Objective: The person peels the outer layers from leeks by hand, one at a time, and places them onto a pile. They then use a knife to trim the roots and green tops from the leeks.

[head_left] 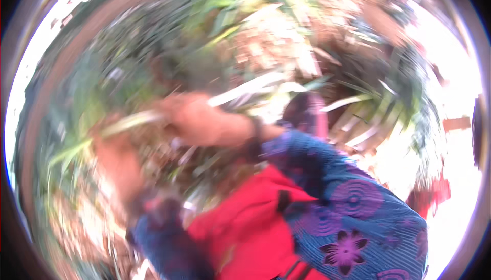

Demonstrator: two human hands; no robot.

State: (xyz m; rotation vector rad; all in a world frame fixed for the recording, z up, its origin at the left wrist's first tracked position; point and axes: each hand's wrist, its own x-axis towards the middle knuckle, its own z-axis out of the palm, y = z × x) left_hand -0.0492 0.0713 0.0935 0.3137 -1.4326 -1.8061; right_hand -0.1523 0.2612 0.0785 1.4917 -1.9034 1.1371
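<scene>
Blur softens the whole head view, yet one long stalk [134, 120], pale in the middle and green toward its far tip, can be made out running between the two hands. It slants across the left half of the view, its green end past the left hand [120, 159] and its pale part going into the right hand [199, 119]. The fingers of the right hand look curled and clamped on the stalk. Those of the left meet it nearer the green end, but they are too smeared for me to tell whether they grip it or only lie against it. A paler strip [248, 88] shows beyond the right hand; whether it is the same stalk, I cannot tell.

Green leaves [169, 34] spread above the hands, with a light-brown clump [271, 39] among them and loose blades [350, 102] to the right. Below are red cloth [245, 223] and a blue patterned sleeve [358, 198]; a dark band [254, 139] circles the right wrist.

The step in hand seems to be handling this single stalk between both hands, apart from the leaves around; the next move would call for a sure right-hand hold and a controlled left hand
</scene>
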